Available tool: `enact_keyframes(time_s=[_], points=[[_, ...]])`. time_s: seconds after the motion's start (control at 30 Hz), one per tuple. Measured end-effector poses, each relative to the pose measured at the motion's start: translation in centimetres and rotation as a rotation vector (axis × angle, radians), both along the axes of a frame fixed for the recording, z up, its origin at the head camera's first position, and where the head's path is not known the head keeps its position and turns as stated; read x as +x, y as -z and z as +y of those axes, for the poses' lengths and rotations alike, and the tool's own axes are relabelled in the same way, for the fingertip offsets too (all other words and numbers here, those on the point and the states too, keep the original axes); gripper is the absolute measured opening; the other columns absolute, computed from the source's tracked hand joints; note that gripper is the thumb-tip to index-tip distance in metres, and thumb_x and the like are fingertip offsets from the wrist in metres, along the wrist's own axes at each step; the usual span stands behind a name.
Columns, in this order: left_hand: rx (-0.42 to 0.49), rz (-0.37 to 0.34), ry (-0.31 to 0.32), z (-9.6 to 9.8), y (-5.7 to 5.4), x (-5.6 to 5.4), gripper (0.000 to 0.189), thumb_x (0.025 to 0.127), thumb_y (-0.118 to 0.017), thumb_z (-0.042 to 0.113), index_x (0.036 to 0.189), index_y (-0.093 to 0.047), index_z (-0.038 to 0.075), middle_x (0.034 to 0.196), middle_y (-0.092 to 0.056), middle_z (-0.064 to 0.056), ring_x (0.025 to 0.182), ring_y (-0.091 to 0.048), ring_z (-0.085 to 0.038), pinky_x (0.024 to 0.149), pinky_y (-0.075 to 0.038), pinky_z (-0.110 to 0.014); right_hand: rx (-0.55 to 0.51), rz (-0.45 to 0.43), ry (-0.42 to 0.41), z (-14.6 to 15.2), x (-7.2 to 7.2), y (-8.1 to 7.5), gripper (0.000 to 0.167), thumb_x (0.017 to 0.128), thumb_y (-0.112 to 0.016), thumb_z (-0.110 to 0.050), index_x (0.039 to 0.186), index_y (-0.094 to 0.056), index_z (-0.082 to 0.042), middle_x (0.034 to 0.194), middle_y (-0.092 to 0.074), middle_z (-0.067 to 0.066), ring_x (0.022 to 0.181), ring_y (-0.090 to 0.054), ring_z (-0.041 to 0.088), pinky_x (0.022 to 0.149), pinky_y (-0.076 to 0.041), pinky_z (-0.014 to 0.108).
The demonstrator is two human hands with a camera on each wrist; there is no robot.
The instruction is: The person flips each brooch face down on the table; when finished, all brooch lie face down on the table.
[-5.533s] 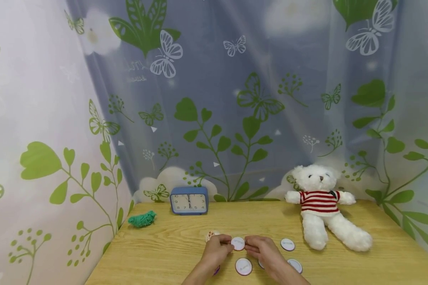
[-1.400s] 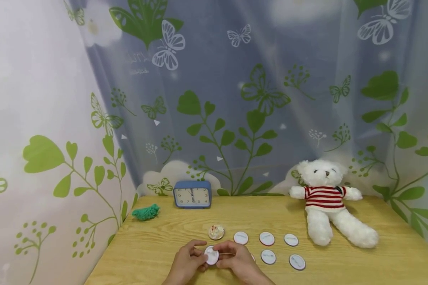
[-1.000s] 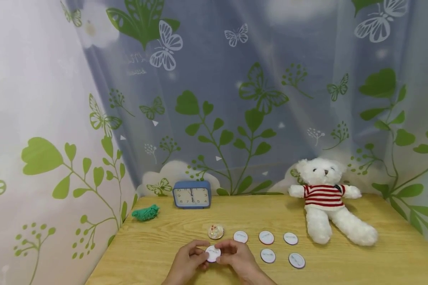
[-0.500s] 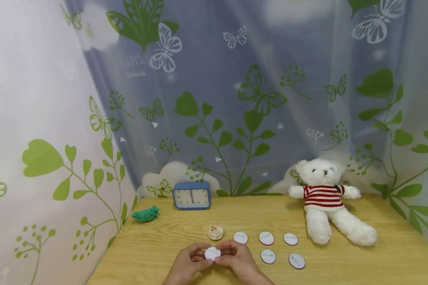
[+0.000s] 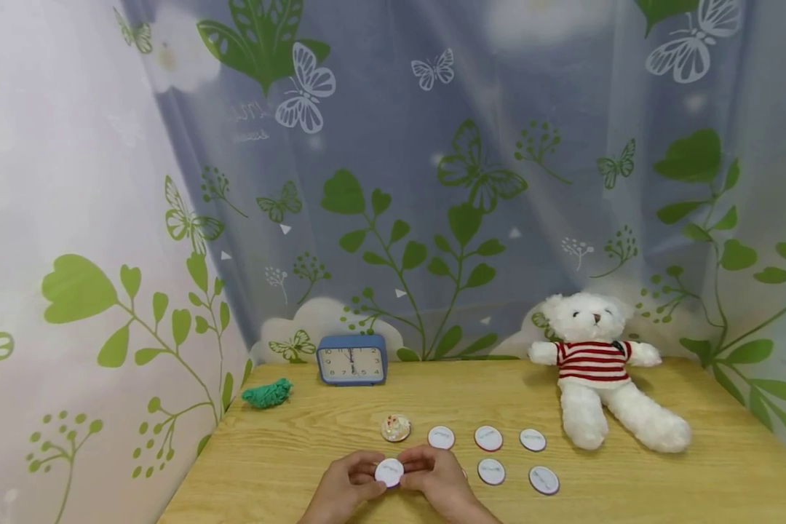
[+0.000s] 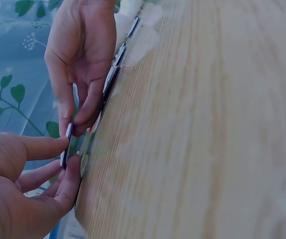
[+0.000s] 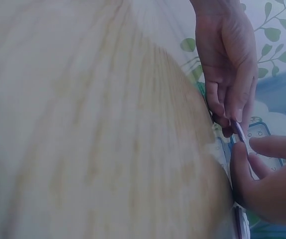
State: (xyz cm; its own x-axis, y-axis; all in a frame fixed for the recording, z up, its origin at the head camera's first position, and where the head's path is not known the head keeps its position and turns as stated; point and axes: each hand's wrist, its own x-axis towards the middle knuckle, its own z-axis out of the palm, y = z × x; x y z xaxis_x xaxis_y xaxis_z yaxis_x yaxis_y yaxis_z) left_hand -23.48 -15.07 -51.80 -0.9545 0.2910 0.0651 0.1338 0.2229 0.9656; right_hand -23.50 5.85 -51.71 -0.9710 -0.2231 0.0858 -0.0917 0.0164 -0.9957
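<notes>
Both hands low at centre of the head view, pinching one white disc [image 5: 389, 471] between them: left hand [image 5: 343, 486] gripping its left edge with thumb and fingertips, right hand [image 5: 437, 480] gripping its right edge, face of the disc turned up toward the camera. Disc raised a little off the bench [image 5: 301, 451], seen edge-on in the left wrist view [image 6: 68, 144] and right wrist view [image 7: 240, 133], thin, with a dark rim. Both grips closed on the disc, neither spread.

Compared with half a second ago: almost no shift, disc a touch lower and tilted slightly flatter. Compared with the oldest frame: hands moved from the back row down and left; back row now filled out with a patterned disc [image 5: 396, 428] and three white discs [image 5: 487, 437], plus two more [image 5: 491, 471] in the front row at lower right. Judged from that, one disc after another being handled and laid in rows, this one not yet down.

Clock [image 5: 351, 359], green yarn [image 5: 266, 392] at left and bear [image 5: 596, 371] at right unmoved along the back of the bench.
</notes>
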Motion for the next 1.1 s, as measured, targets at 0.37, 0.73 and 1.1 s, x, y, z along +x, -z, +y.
enact_keyframes(time_s=[0.37,0.73,1.1], points=[[-0.095,0.051,-0.053,0.1,-0.8,0.0,0.034,0.084,-0.078,-0.005,0.117,-0.07,-0.01,0.107,-0.074,-0.017,0.092,-0.067,-0.022,0.075,-0.054,-0.02,0.036,-0.063,-0.001,0.2,0.0,-0.7,0.033,0.088,-0.069,-0.001,0.115,-0.068,0.017,0.109,-0.073,0.021,0.094,-0.063,0.011,0.08,-0.053,0.023],[-0.081,0.042,-0.049,0.2,-0.6,-0.1,0.034,0.086,-0.075,-0.008,0.118,-0.068,-0.015,0.11,-0.073,-0.024,0.096,-0.07,-0.028,0.076,-0.056,-0.021,-0.081,-0.122,-0.024,0.3,0.2,-0.8,0.037,0.092,-0.064,0.0,0.12,-0.061,0.024,0.112,-0.072,0.024,0.099,-0.066,0.015,0.086,-0.057,0.026],[-0.062,0.014,-0.04,0.4,-1.1,0.1,0.034,0.087,-0.074,-0.007,0.119,-0.067,-0.015,0.11,-0.073,-0.023,0.096,-0.069,-0.025,0.077,-0.058,-0.023,-0.129,-0.179,-0.014,0.4,0.3,-1.5,0.037,0.097,-0.059,-0.001,0.123,-0.057,0.026,0.112,-0.072,0.014,0.102,-0.065,0.015,0.095,-0.059,0.036]])
